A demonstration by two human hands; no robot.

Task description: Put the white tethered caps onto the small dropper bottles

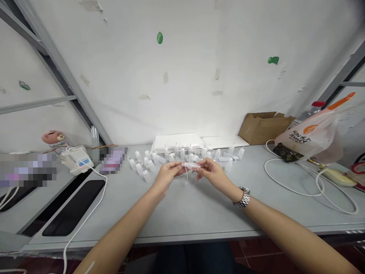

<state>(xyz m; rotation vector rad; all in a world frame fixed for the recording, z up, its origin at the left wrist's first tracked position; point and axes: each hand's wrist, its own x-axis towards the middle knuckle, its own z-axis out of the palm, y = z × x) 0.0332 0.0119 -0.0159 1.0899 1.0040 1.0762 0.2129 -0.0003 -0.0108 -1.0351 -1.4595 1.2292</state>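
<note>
A small translucent squeeze bottle (193,165) lies sideways between my two hands above the grey table. My left hand (168,174) pinches its nozzle end, where a thin white cap strap (187,177) hangs down. At the other end, the fingers of my right hand (213,172) close on the bottle's base. Just beyond my hands stand several similar bottles with needle tips and tethered caps, among them one bottle (146,176) at the left and another bottle (228,165) at the right. A few of them lie on their sides.
White sheets (179,140) are stacked against the wall behind the bottles. To the right are a cardboard box (262,127), a plastic bag (310,133) and a looped white cable (285,188). A black phone-like slab (74,208) and a white power strip (75,160) lie left.
</note>
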